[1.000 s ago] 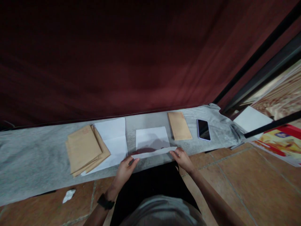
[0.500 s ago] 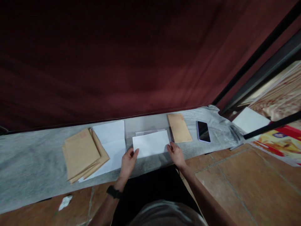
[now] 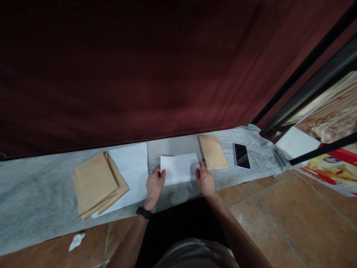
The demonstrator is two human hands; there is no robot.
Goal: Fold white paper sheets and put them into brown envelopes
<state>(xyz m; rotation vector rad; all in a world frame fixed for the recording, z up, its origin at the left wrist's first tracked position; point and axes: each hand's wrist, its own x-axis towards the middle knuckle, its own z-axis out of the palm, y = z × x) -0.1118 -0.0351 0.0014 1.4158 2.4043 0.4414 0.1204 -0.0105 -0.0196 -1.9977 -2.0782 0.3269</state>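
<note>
A folded white paper [image 3: 179, 170] lies flat over the grey cloth in front of me. My left hand [image 3: 155, 183] pinches its left edge between thumb and fingers. At the opposite edge, my right hand [image 3: 205, 179] grips the paper the same way. Larger white sheets [image 3: 134, 167] rest to the left, partly under a stack of brown envelopes [image 3: 96, 183]. One single brown envelope [image 3: 213, 152] sits just right of the folded paper.
A phone [image 3: 241, 156] lies at the right on the grey cloth [image 3: 36, 193]. Behind stands a dark red curtain [image 3: 167, 93]. Black bars [image 3: 323, 149] and a colourful printed box [image 3: 331, 167] are at the far right. A white scrap [image 3: 77, 241] is on the tiled floor.
The folded paper has come down over the sheet edge that showed behind it, and their top edges now nearly line up. Both hands have moved slightly with it.
</note>
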